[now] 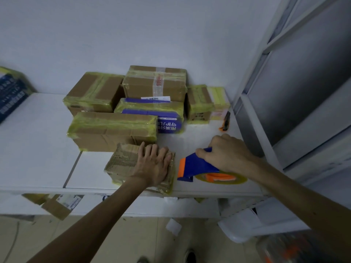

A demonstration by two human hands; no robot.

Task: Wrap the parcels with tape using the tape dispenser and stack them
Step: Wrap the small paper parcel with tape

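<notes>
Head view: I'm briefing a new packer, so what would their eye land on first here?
First, the two hands at the table's front edge: the left hand lies flat on a small worn parcel, while the right hand grips the blue-and-orange tape dispenser just right of it. Next, the cluster of yellow-taped parcels behind, against the wall, one box stacked on top.

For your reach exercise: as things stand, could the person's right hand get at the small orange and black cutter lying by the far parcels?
Probably yes. The bare table lies open between the right hand and the cutter, but that hand grips the tape dispenser.
</notes>
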